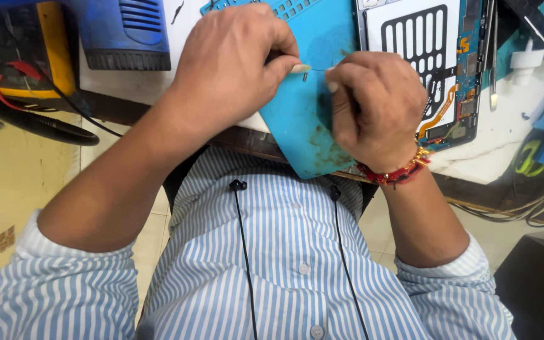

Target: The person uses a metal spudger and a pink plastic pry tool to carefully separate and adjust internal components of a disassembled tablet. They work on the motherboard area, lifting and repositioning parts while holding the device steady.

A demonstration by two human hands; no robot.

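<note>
Seen from above, a person in a blue-and-white striped shirt (284,271) works with both hands close together over a blue silicone work mat (310,119) that overhangs the near edge of a white bench (498,145). The left hand (231,69) pinches a tiny dark part (305,76) between thumb and forefinger, the other fingers curled in. The right hand (376,107), wearing a red and gold thread bracelet (398,170) at the wrist, has its fingers bunched toward the same spot, with a very thin wire or thread seemingly stretched between the two hands (it is too fine to say what it is). The part is held just above the mat, between the two sets of fingertips. Just beyond the right hand lies an opened tablet (436,69), its back cover off and its circuit boards and orange flex cable exposed, so disassembly looks already well advanced; the small piece in hand appears not yet set down or fitted. The mat's moulded compartments (291,9) at the far edge are mostly hidden, and nothing can be made out in them. A blue hot-air tool (121,31) and a yellow meter (29,56) stand at the far left.
</note>
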